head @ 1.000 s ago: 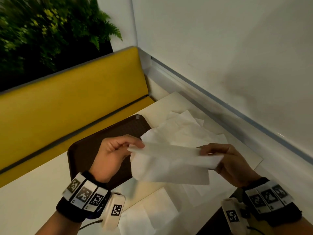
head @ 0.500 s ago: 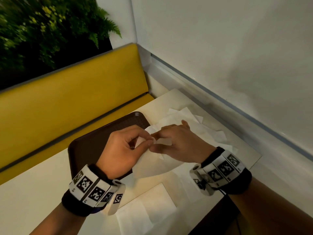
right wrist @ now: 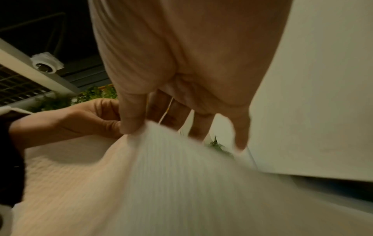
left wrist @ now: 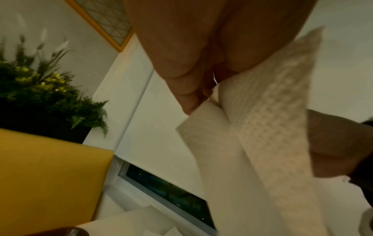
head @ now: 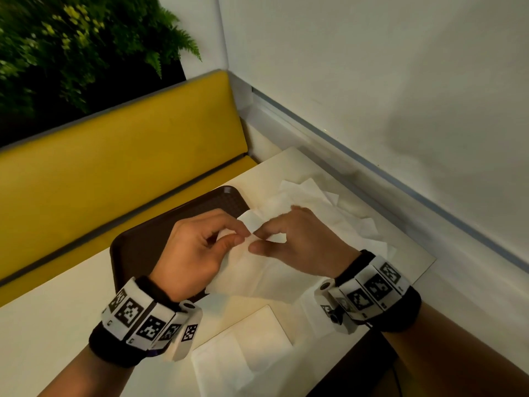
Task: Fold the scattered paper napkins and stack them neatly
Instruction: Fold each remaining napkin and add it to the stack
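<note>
Both hands have come together since a second ago, when they held the white paper napkin (head: 252, 270) stretched wide between them; now they meet at its top edge, and the sheet hangs doubled below them. The left hand (head: 194, 253) pinches that edge between thumb and forefinger, its other fingers curled under. The right hand (head: 303, 245) pinches the same edge just beside it, thumb tip against the paper, the remaining fingers loosely spread, as the right wrist view shows (right wrist: 181, 95). In the left wrist view the napkin (left wrist: 262, 135) drapes down from the left hand's fingertips (left wrist: 191, 105), embossed with a fine dot pattern.

Held above the near right part of the brown tray (head: 160, 233), the napkin lies over the tray's right rim. Right of the tray and beyond the hands, a loose heap of unfolded napkins (head: 329, 207) rests on the cream table (head: 43, 339). Nearer than the tray, two flat folded napkins (head: 243, 356) lie overlapping on the table. Behind the tray runs a yellow bench back (head: 114, 156), with green ferns (head: 71, 44) above it.
</note>
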A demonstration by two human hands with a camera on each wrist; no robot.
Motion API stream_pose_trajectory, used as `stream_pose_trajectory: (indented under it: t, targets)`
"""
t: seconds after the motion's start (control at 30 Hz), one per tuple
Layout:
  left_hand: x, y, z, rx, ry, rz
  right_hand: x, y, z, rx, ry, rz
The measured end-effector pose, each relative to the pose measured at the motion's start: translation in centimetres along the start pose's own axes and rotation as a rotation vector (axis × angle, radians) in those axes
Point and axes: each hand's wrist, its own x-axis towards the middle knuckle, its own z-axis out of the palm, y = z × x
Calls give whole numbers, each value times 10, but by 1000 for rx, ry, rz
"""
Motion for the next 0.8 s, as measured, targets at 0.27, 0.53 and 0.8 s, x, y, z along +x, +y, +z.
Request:
stream_pose_trajectory:
  t: [0.27,0.53,0.8]
  targets:
    - [-31,-32,-9,-142,187,-270,-39,37,9,281,-69,201]
    - [-122,-78,39,-233,174,-614,-51,72,71,495,-159,444]
    - [-220,-111,97,-144,-2,-942,-60,107,165,225,-319,520]
